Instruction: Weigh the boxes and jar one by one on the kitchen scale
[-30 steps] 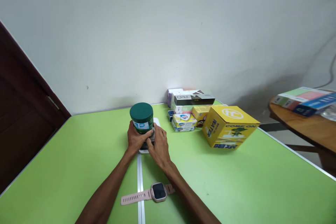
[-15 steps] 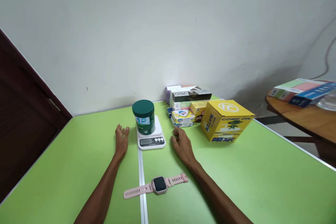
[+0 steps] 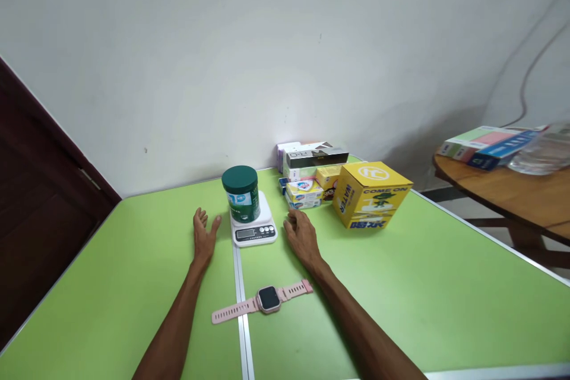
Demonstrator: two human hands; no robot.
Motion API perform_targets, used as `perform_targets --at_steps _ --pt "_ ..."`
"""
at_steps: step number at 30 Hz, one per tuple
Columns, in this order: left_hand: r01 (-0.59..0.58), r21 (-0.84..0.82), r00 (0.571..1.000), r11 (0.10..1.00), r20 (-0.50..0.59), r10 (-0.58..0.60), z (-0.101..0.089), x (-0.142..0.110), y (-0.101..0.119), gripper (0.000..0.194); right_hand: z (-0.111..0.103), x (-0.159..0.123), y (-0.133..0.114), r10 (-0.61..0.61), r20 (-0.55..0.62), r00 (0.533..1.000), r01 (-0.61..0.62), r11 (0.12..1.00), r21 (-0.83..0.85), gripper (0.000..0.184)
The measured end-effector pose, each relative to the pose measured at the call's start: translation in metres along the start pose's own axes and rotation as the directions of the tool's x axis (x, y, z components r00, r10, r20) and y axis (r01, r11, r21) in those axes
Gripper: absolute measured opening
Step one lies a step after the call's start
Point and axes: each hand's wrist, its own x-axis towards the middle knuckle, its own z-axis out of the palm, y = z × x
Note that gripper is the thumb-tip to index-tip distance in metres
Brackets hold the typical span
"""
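1. Left hand (image 3: 204, 243): 1, wide open, thumb spread from the fingers, empty. Left of the scale, apart from it.
2. Right hand (image 3: 303, 238): 1, part open, fingers loosely curled, empty. Just right of the scale. Your 2 hands flank it.
3. Green canister (image 3: 243, 206): 1, upright on the scale's platform, toward its left side, dark green lid on. Neither of your hands touches it.
4. White digital kitchen scale (image 3: 268, 211): 1, with 1 display and 3 round buttons on the edge facing you. Display reading too small to tell.
5. Pink smartwatch (image 3: 269, 299): 1, screen up, 2 strap halves laid out, nearer you than the scale, left half across the table seam.
6. Yellow "WATER" carton (image 3: 371, 196): 1, to your right, closed.
7. Soap boxes (image 3: 304, 190): 2, yellow and white, stacked, left of the carton. Black box (image 3: 317, 158): 1, behind them. More boxes are packed around these; can't give you a firm count.
8. All that sits on 1 green table (image 3: 133, 273). To its right: 1 wooden table (image 3: 490, 187) carrying striped packaging (image 3: 481, 139) and a clear item, blurred.
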Motion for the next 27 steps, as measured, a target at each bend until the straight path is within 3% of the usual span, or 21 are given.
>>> perform_targets --at_steps 3,7,11,16,21,27 --pt "-0.128 0.058 0.991 0.990 0.039 0.126 0.010 -0.007 0.016 0.090 0.002 0.001 -0.009 -0.032 -0.015 0.999 0.032 0.999 0.021 0.042" --pt "-0.235 0.108 0.969 0.966 0.101 0.224 0.033 -0.004 0.044 0.103 0.014 0.001 -0.040 -0.189 -0.008 0.982 0.189 0.976 0.111 0.052" --pt "-0.235 0.105 0.967 0.966 0.122 0.222 0.055 0.012 0.067 0.097 0.032 0.001 -0.066 -0.271 0.068 0.960 0.251 0.943 0.216 0.065" --pt "-0.171 0.075 0.976 0.983 0.150 0.158 0.070 0.027 0.082 0.080 0.036 0.001 -0.074 -0.316 0.141 0.938 0.270 0.923 0.273 0.074" --pt "-0.264 0.090 0.962 0.960 0.092 0.256 0.081 0.020 0.103 0.078 0.017 0.008 -0.080 -0.268 0.092 0.959 0.230 0.927 0.296 0.074" --pt "-0.399 -0.024 0.889 0.917 0.235 0.393 0.113 -0.015 0.136 0.078 -0.038 0.006 -0.070 -0.200 -0.071 0.977 0.212 0.938 0.275 0.062"
